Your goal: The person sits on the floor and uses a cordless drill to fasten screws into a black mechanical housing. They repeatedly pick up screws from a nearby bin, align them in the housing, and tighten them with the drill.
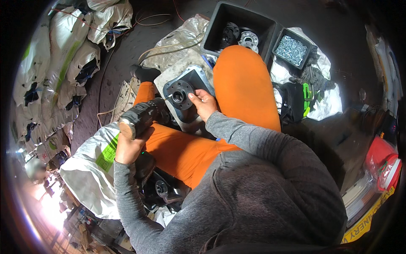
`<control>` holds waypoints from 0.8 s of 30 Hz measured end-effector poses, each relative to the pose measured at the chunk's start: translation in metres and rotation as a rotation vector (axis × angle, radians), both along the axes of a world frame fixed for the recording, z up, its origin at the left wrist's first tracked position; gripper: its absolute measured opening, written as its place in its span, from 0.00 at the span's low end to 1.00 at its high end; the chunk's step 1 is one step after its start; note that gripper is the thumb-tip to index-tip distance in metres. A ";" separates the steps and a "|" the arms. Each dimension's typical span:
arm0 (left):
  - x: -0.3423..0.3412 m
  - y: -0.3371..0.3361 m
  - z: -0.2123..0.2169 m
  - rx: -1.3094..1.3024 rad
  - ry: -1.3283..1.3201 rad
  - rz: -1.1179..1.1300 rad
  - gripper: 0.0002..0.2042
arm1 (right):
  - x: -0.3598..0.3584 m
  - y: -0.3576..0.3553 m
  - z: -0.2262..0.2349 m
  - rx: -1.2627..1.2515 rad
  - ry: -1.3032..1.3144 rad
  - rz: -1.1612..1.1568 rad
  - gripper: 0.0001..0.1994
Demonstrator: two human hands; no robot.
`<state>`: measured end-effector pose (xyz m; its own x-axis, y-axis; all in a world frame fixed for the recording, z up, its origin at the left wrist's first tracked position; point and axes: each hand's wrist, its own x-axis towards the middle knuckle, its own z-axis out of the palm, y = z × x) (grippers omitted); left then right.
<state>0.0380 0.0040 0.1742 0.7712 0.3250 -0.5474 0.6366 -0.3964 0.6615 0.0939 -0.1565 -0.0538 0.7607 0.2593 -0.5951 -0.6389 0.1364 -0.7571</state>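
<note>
**A:** What have I got in the hands?

**B:** From my seat: my left hand [129, 148] is wrapped tight around the grip of a black drill [141, 116], left of centre. The drill points up and to the right, its tip at the flange [179, 95] in the middle of the frame.

**A:** And the right?

**B:** My right hand [203, 103] sits just right of the flange, fingers curled together, thumb and fingertips touching its rim. I can't tell whether it pinches a screw there; that spot is too small to read.

**A:** Where is the flange lying?

**B:** On a grey plate [194, 78], slightly above centre, which rests between my orange-clad knees [243, 80]. The flange is round, dark, with a hole in its middle.

**A:** What's around it?

**B:** At the top, a dark bin [220, 21] holding more round flanges. Just right of it, a smaller tray [292, 50] full of bright screws. Below that tray, a dark rag and a green-and-black tool [305, 99] lie on white sheeting. White sacks [63, 51] are piled along the left edge, and another white sack [91, 169] lies lower left beside my left arm. More black parts [163, 188] sit under that arm, low in the frame. A red container [382, 161] shows at the right edge.
</note>
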 end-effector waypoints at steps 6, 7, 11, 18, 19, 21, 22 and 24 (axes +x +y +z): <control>0.008 0.002 0.001 0.040 -0.010 0.012 0.19 | -0.003 -0.001 0.013 -0.121 -0.188 0.081 0.12; 0.009 0.003 0.000 0.048 -0.015 0.002 0.18 | -0.003 -0.002 0.015 -0.138 -0.209 0.067 0.13; 0.014 0.005 -0.008 0.064 0.030 -0.026 0.17 | -0.002 -0.006 0.025 -0.224 -0.268 0.074 0.16; 0.022 0.004 -0.010 0.034 0.030 -0.025 0.15 | 0.003 -0.010 0.025 -0.181 -0.146 0.129 0.20; 0.022 0.004 -0.009 0.025 0.046 -0.018 0.15 | 0.003 -0.011 0.024 -0.191 -0.148 0.142 0.20; 0.023 0.004 -0.008 0.017 0.063 -0.016 0.15 | 0.003 -0.011 0.025 -0.214 -0.171 0.133 0.20; 0.023 0.003 -0.008 0.016 0.066 -0.019 0.15 | 0.002 -0.011 0.025 -0.227 -0.191 0.111 0.19; 0.024 0.003 -0.008 0.039 0.058 -0.045 0.15 | 0.002 -0.010 0.025 -0.245 -0.207 0.093 0.18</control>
<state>0.0620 0.0065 0.1661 0.7526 0.3125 -0.5796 0.6546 -0.4503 0.6073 0.0954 -0.1670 -0.0291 0.8516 0.2016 -0.4839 -0.4696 -0.1170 -0.8751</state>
